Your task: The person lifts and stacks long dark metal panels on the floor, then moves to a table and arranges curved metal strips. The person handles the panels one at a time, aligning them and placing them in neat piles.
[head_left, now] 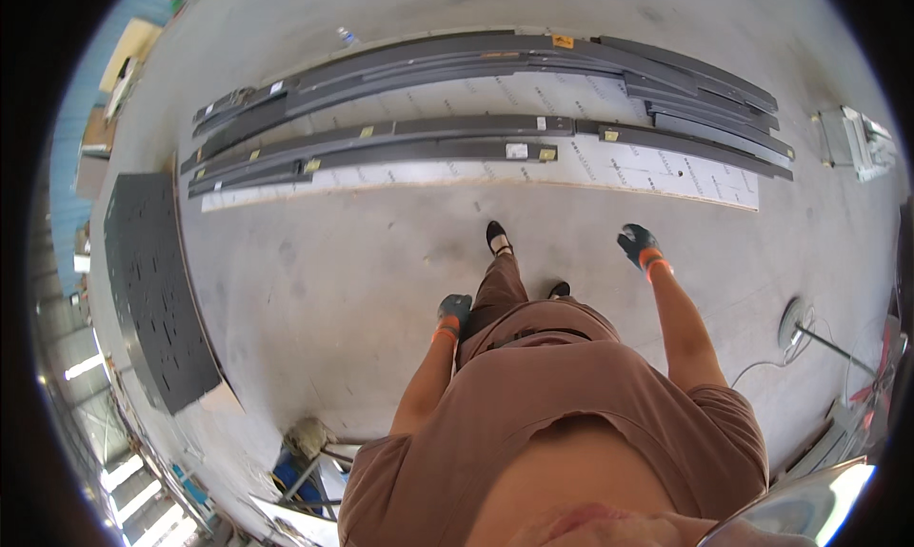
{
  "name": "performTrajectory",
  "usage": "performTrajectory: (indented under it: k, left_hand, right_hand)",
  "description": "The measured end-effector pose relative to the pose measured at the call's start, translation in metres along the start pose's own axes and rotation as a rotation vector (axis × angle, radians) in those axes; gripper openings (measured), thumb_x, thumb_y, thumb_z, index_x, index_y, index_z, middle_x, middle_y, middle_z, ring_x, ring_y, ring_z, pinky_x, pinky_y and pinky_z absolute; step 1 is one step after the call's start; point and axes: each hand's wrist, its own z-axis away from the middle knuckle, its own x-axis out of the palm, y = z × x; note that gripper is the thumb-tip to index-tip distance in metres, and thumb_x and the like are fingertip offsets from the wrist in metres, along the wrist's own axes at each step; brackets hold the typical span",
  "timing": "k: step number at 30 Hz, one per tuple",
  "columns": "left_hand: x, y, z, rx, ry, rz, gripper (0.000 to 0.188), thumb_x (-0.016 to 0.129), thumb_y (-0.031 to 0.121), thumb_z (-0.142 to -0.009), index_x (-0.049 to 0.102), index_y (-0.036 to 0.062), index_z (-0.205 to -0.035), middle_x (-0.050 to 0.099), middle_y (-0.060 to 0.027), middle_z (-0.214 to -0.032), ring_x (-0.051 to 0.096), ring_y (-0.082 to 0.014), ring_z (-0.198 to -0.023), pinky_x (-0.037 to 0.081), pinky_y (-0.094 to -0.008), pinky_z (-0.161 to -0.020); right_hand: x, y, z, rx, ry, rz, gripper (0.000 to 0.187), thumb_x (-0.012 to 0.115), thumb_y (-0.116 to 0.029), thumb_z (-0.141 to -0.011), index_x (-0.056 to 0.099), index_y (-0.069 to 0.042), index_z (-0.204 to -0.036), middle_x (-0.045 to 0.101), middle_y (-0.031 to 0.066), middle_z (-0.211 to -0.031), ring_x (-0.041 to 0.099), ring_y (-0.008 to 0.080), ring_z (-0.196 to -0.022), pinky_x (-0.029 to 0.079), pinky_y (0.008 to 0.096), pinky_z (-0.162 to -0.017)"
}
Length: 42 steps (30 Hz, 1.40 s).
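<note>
My right hand, in a dark glove with an orange cuff, hangs out over the floor on the right. Its fingers are loosely curved and look apart, with nothing seen in them. My left hand, gloved the same way, is down beside my brown trouser leg; its fingers are mostly hidden. Ahead of both hands, long dark grey metal profiles lie in rows on a white printed board. Some carry small yellow or white labels. Neither hand touches them.
A dark slotted panel lies on the left. At the right are a round stand base with a pole, a cable on the floor, and a pale metal frame. A plastic bottle is beyond the profiles.
</note>
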Motion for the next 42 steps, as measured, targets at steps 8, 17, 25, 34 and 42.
performTrajectory:
  k: [8,17,25,34,42]
  left_hand:
    - [-0.114,0.025,-0.182,-0.036,0.076,-0.143,0.044,0.08,0.046,-0.082,0.075,0.0091,-0.105,0.076,-0.0209,-0.101,0.072,-0.0382,-0.098,0.055,-0.0472,-0.088]
    - [-0.194,0.219,-0.257,0.288,0.307,-0.227,0.041,0.08,0.031,-0.086,0.072,0.0022,-0.115,0.074,-0.0188,-0.115,0.071,-0.0318,-0.108,0.055,-0.0407,-0.095]
    - [-0.203,0.268,-0.279,0.496,0.281,-0.432,0.046,0.081,0.023,-0.083,0.065,0.0022,-0.121,0.068,-0.0211,-0.124,0.064,-0.0388,-0.116,0.051,-0.044,-0.101]
    - [-0.213,0.324,-0.391,0.155,0.142,0.16,0.054,0.081,0.024,-0.087,0.06,0.0017,-0.131,0.066,-0.0153,-0.13,0.066,-0.029,-0.114,0.053,-0.0363,-0.095]
    - [-0.189,0.301,-0.518,0.202,-0.008,0.514,0.065,0.079,0.034,-0.09,0.053,0.0145,-0.146,0.059,-0.0102,-0.138,0.061,-0.0226,-0.111,0.055,-0.0411,-0.092]
  right_hand:
    - [0.043,-0.139,-0.046,-0.092,-0.077,0.01,0.05,0.073,-0.037,-0.09,0.067,-0.008,-0.131,0.069,0.0161,-0.131,0.069,0.0322,-0.115,0.055,0.0409,-0.097]
    - [0.013,-0.238,-0.15,-0.316,-0.021,0.199,0.05,0.066,-0.041,-0.093,0.066,-0.011,-0.132,0.065,0.0178,-0.135,0.061,0.0378,-0.125,0.048,0.0453,-0.108]
    - [-0.054,-0.256,-0.323,-0.375,0.249,0.431,0.045,0.069,-0.032,-0.089,0.066,-0.011,-0.129,0.068,0.0169,-0.128,0.062,0.0387,-0.12,0.049,0.0461,-0.105]
    - [-0.02,-0.407,-0.391,-0.662,0.228,0.689,0.083,0.082,-0.041,-0.078,0.049,-0.011,-0.148,0.048,0.0131,-0.152,0.041,0.0367,-0.143,0.034,0.0481,-0.12]
    - [0.048,-0.506,-0.418,-0.719,0.03,0.856,0.104,0.087,-0.052,-0.069,0.041,-0.015,-0.155,0.045,0.0123,-0.155,0.039,0.0366,-0.145,0.03,0.0533,-0.12]
